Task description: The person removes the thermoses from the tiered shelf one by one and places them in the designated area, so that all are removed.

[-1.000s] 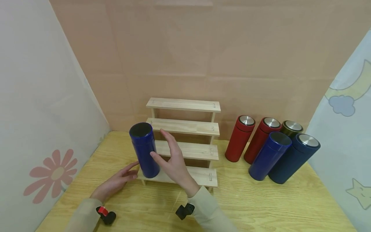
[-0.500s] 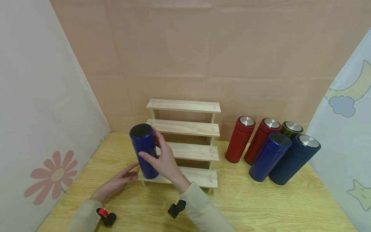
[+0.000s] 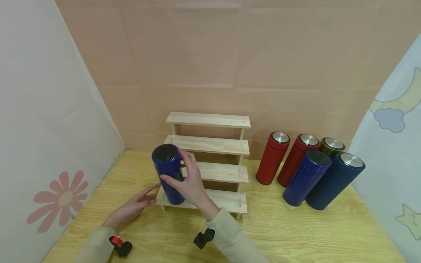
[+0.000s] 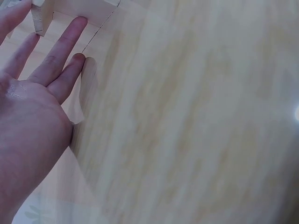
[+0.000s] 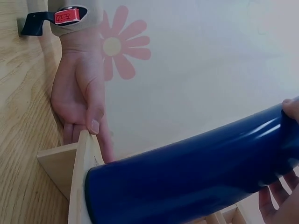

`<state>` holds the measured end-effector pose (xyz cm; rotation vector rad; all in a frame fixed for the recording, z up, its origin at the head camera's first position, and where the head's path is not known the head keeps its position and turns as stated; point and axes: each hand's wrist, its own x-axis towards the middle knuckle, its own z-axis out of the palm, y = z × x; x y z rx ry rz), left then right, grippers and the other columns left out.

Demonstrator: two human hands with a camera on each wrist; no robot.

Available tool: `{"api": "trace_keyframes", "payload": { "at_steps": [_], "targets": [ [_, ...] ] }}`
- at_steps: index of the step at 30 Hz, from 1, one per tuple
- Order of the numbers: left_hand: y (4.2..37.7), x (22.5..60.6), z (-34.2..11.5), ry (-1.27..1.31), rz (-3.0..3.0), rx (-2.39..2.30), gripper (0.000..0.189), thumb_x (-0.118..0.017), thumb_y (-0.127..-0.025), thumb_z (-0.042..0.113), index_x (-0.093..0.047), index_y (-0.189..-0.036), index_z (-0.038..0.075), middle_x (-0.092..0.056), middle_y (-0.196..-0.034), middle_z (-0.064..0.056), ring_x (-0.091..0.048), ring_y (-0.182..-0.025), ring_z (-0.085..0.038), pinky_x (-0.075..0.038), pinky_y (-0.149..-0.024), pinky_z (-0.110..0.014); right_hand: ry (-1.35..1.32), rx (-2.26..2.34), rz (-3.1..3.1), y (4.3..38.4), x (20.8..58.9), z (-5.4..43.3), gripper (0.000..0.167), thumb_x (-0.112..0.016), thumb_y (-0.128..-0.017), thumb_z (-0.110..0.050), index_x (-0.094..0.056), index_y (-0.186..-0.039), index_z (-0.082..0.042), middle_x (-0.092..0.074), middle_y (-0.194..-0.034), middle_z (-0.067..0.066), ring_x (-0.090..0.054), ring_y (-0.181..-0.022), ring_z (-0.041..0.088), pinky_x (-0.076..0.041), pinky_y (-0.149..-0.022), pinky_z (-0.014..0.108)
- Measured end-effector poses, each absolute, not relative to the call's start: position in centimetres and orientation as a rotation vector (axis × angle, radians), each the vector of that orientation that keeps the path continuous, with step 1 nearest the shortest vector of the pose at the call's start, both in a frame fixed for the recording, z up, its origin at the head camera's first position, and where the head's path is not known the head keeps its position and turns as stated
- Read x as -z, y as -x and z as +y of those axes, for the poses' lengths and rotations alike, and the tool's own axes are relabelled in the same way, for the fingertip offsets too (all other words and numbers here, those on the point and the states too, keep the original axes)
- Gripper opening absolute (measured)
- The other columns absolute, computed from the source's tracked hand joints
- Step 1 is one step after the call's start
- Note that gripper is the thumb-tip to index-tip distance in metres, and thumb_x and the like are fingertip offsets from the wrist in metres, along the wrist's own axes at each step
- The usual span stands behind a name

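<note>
A blue thermos bottle point(image 3: 166, 168) with a dark top stands at the left end of the lowest step of a wooden stepped rack point(image 3: 223, 200). My right hand point(image 3: 191, 184) grips its upper part from the right, thumb in front and fingers behind. In the right wrist view the base of the thermos bottle point(image 5: 187, 172) meets the step. My left hand point(image 3: 131, 207) lies at the rack's left end with fingers extended. The left wrist view shows the left hand point(image 4: 35, 102) palm-on, its fingertips at the rack's wooden parts; exact contact is hard to tell.
To the right, two red thermos bottles point(image 3: 271, 159), a blue one point(image 3: 304, 180), a dark blue one point(image 3: 332, 184) and a partly hidden olive one point(image 3: 330, 148) stand close together on the wooden table point(image 3: 279, 233). A tan backdrop point(image 3: 210, 65) hangs behind the rack.
My right hand, spread beside the blue thermos bottle a second ago, has closed around it. The bottle has shifted slightly right along the step. My left hand has stayed in place.
</note>
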<state>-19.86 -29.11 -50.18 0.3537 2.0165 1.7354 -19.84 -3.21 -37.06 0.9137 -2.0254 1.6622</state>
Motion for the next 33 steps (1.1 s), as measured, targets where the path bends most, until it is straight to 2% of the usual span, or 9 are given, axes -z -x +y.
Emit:
{"api": "trace_keyframes", "payload": {
  "at_steps": [5, 7, 11, 14, 16, 19, 25, 29, 33],
  "targets": [
    [20.0, 50.1, -29.1, -0.390, 2.022, -1.727, 0.062, -0.046, -0.103, 0.019, -0.014, -0.157, 0.022, -0.002, -0.158, -0.020, -0.013, -0.139, -0.046, -0.004, -0.103, -0.072, -0.938, -1.641, -2.022, 19.3, 36.8, -2.3, 0.079, -0.082, -0.077, -0.015, -0.042, -0.146, -0.015, -0.049, -0.124, 0.005, -0.048, -0.108, 0.019, -0.046, -0.085, 0.037],
    [20.0, 50.0, -29.0, -0.398, 2.026, -1.725, 0.062, -0.046, -0.103, 0.019, -0.014, -0.157, 0.021, -0.004, -0.158, -0.020, -0.015, -0.138, -0.046, -0.005, -0.104, -0.071, -0.968, -1.616, -2.008, 19.0, 36.7, -1.9, 0.080, -0.083, -0.076, -0.014, -0.043, -0.146, -0.014, -0.050, -0.122, 0.005, -0.049, -0.108, 0.020, -0.047, -0.085, 0.037],
    [20.1, 50.1, -29.0, -0.425, 2.024, -1.726, 0.062, -0.046, -0.104, 0.018, -0.013, -0.157, 0.019, -0.019, -0.153, -0.026, -0.024, -0.136, -0.042, -0.003, -0.103, -0.071, -1.026, -1.568, -1.993, 18.5, 36.7, -0.7, 0.081, -0.083, -0.075, -0.013, -0.043, -0.145, -0.014, -0.050, -0.122, 0.006, -0.049, -0.109, 0.019, -0.048, -0.085, 0.037],
    [20.1, 50.2, -29.1, -0.458, 2.009, -1.742, 0.061, -0.044, -0.104, 0.016, -0.013, -0.157, 0.017, -0.031, -0.148, -0.028, -0.034, -0.133, -0.034, -0.001, -0.104, -0.071, -1.051, -1.542, -1.989, 18.0, 37.0, 0.5, 0.080, -0.083, -0.075, -0.014, -0.044, -0.145, -0.013, -0.050, -0.122, 0.007, -0.050, -0.108, 0.019, -0.048, -0.086, 0.040],
    [20.1, 50.3, -29.1, -0.475, 2.001, -1.749, 0.061, -0.044, -0.104, 0.015, -0.012, -0.157, 0.017, -0.033, -0.147, -0.028, -0.038, -0.131, -0.029, 0.000, -0.104, -0.070, -1.067, -1.516, -1.980, 17.8, 37.1, 1.3, 0.080, -0.083, -0.076, -0.014, -0.044, -0.145, -0.011, -0.050, -0.122, 0.008, -0.051, -0.107, 0.020, -0.048, -0.086, 0.041],
    [20.1, 50.3, -29.2, -0.467, 2.010, -1.744, 0.061, -0.044, -0.104, 0.016, -0.012, -0.157, 0.017, -0.033, -0.147, -0.027, -0.038, -0.131, -0.028, 0.000, -0.104, -0.070, -1.089, -1.467, -1.943, 17.8, 37.3, 2.5, 0.078, -0.083, -0.075, -0.014, -0.044, -0.143, -0.006, -0.051, -0.120, 0.011, -0.053, -0.106, 0.024, -0.049, -0.085, 0.039],
    [20.0, 50.3, -29.1, -0.401, 2.034, -1.725, 0.062, -0.046, -0.103, 0.019, -0.015, -0.156, 0.022, -0.027, -0.149, -0.026, -0.026, -0.135, -0.039, -0.001, -0.103, -0.072, -1.066, -1.438, -1.896, 17.9, 37.4, 4.9, 0.075, -0.083, -0.074, -0.010, -0.047, -0.138, 0.001, -0.054, -0.117, 0.016, -0.056, -0.103, 0.031, -0.050, -0.082, 0.037],
    [19.9, 50.2, -29.0, -0.405, 2.020, -1.738, 0.062, -0.046, -0.103, 0.018, -0.014, -0.157, 0.020, -0.024, -0.151, -0.027, -0.024, -0.136, -0.040, 0.000, -0.103, -0.071, -1.015, -1.431, -1.915, 17.9, 37.3, 6.4, 0.072, -0.082, -0.079, -0.025, -0.049, -0.137, 0.000, -0.055, -0.117, 0.014, -0.056, -0.104, 0.028, -0.051, -0.082, 0.036],
    [19.9, 50.1, -28.9, -0.385, 2.015, -1.748, 0.062, -0.048, -0.103, 0.018, -0.016, -0.156, 0.022, -0.026, -0.150, -0.025, -0.026, -0.135, -0.037, 0.001, -0.104, -0.071, -0.965, -1.404, -1.933, 17.9, 37.1, 8.0, 0.071, -0.075, -0.084, -0.041, -0.050, -0.137, -0.001, -0.055, -0.119, 0.011, -0.054, -0.106, 0.025, -0.051, -0.083, 0.036]
  ]
}}
